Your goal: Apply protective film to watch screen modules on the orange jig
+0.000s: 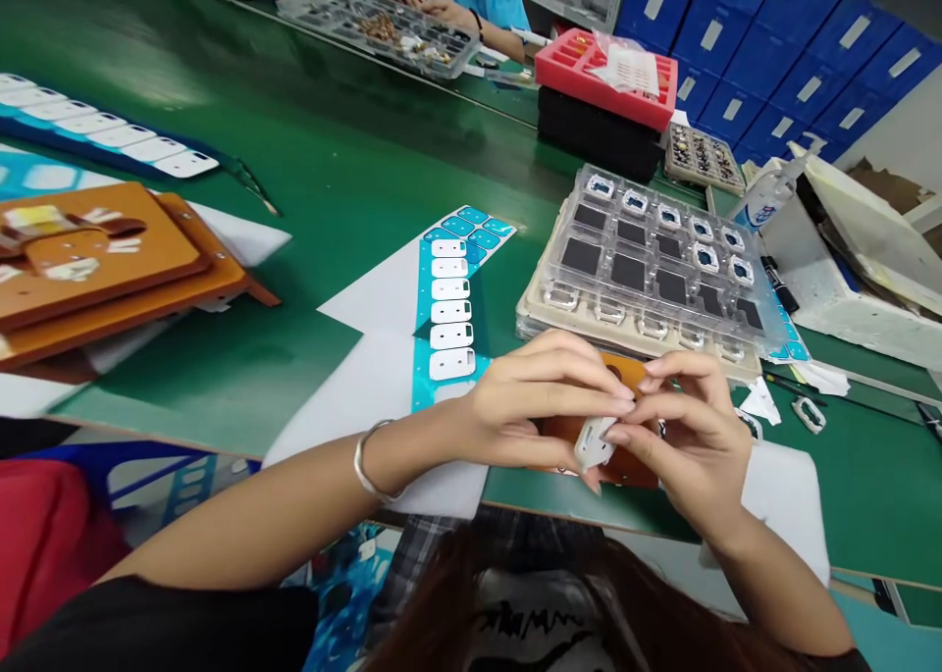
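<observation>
A small white plate-like part with holes (593, 442) is held tilted between both hands at the front of the table. My left hand (549, 397) has its fingers closed on the part's left and upper edge. From the other side, the thumb and fingers of my right hand (681, 427) pinch it; fingertips hide much of it. Beneath the hands lies an orange-brown fixture board (639, 470), mostly covered. Left of my left hand, a blue backing strip (425, 309) carries a column of white stickers with cutouts (450, 311) on white paper (360, 412).
Stacked clear trays (625, 250) with white frames and dark squares stand behind my hands. Orange boards (110, 260) lie at left. A red tray (589, 74) sits on a black box (589, 132). Another person's hands (442, 10) work across the table. A loose white frame (810, 415) lies right.
</observation>
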Motion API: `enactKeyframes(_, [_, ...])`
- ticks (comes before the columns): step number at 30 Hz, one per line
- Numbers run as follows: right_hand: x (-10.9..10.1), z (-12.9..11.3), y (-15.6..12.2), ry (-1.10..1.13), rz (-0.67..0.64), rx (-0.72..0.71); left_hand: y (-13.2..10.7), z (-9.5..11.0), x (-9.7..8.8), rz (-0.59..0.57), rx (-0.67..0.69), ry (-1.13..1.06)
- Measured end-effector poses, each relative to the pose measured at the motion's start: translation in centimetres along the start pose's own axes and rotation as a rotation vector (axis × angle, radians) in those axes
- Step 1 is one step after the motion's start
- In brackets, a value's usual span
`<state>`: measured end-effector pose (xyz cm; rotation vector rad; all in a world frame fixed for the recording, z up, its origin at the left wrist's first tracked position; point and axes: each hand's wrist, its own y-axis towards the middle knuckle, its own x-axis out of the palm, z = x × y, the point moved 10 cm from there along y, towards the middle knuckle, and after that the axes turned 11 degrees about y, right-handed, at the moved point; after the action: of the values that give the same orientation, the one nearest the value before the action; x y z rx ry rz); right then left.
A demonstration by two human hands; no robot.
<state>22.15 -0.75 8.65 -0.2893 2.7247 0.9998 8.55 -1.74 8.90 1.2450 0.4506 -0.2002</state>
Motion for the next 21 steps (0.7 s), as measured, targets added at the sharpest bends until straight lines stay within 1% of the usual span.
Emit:
enactKeyframes(2, [-0.1, 0.3, 0.1, 0.012, -0.002, 0.02, 0.0, 0.0, 0.0, 0.017, 0.016, 0.003])
enactKeyframes(3, [-0.1, 0.2, 0.1, 0.01, -0.005, 0.005, -0.1, -0.1, 0.0, 0.024, 0.018, 0.006])
enactKeyframes(6, [-0.3, -1.6, 0.0, -0.06, -0.026, -0.143, -0.3, -1.3, -0.4, 0.065, -0.038, 0.008])
enactKeyframes(8, [-0.5, -3.1, -0.2, -0.085, -0.065, -0.239, -0.5, -2.4, -1.0, 0.121, -0.095, -0.019])
enactKeyframes(9, [-1.0, -3.6, -0.2, -0.074, -0.077, -0.248, -0.7, -2.8, -1.3, 0.149, -0.115, -0.045])
enactKeyframes(11, [-2.9, -3.6, 0.2, -0.035, -0.039, -0.184, -0.9, -3.3, -1.5, 0.181, -0.136, -0.125])
enactKeyframes(13, [-5.4, -2.4, 0.8, -0.071, 0.011, -0.025, -1.0, -3.6, -1.3, 0.192, -0.171, -0.255])
enactKeyframes(14, [-6.4, -1.4, 1.0, -0.13, 0.003, 0.063, -1.1, -3.7, -1.1, 0.189, -0.198, -0.338])
enactKeyframes(15, [-6.8, -0.2, 1.2, -0.213, -0.059, 0.148, -1.2, -3.9, -0.7, 0.178, -0.234, -0.424])
enactKeyframes(17, [-6.8, 2.5, 1.1, -0.39, -0.253, 0.279, -1.4, -4.1, 0.2, 0.139, -0.328, -0.589])
enactKeyframes(19, [-6.1, 5.1, 0.4, -0.553, -0.438, 0.362, -1.7, -4.2, 1.1, 0.085, -0.424, -0.724])
enactKeyframes(20, [-5.9, 6.1, 0.0, -0.638, -0.496, 0.389, -1.9, -4.2, 1.5, 0.065, -0.468, -0.782])
enactKeyframes(21, [-5.7, 6.8, -0.3, -0.729, -0.525, 0.4, -2.1, -4.2, 1.8, 0.054, -0.507, -0.837])
